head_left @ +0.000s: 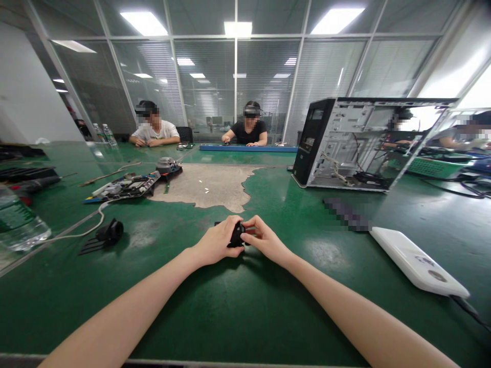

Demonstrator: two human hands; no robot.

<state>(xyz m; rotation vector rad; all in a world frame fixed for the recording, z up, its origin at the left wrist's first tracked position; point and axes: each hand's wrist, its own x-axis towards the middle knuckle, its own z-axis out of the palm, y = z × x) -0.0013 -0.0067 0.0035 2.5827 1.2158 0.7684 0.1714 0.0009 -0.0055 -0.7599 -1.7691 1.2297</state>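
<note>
Head camera view: both bare hands meet over the near middle of the green tabletop (238, 317), with a small black part (236, 236) between them. The left hand (217, 241) has its fingers closed around the black part from the left, and the right hand (268, 243) grips its right side with bent fingers and thumb. Its exact shape is partly hidden by the hands. To the left lies another black piece with prongs (110, 232), near a white cord (102, 214) that runs across the surface. Beyond it sits a circuit board assembly (126, 186), with a round metal component (166, 164) on a dark base just beside its far end. A clear plastic bottle (21, 220) is at the left edge. Past the hands, a bare greyish patch (207, 186) with a ragged edge interrupts the green surface, carrying a few white scraps. On the right stands an open computer case (317, 143), upright, with wires inside. Nearer, a white oblong device (418, 261) lies at a slant, with a dark cable (470, 309) at its near end. Farther right is a green basket (437, 167). Across the tabletop, a person in a white shirt (163, 130) and a person in a black shirt (251, 134) sit behind a long blue bar (247, 148).
</note>
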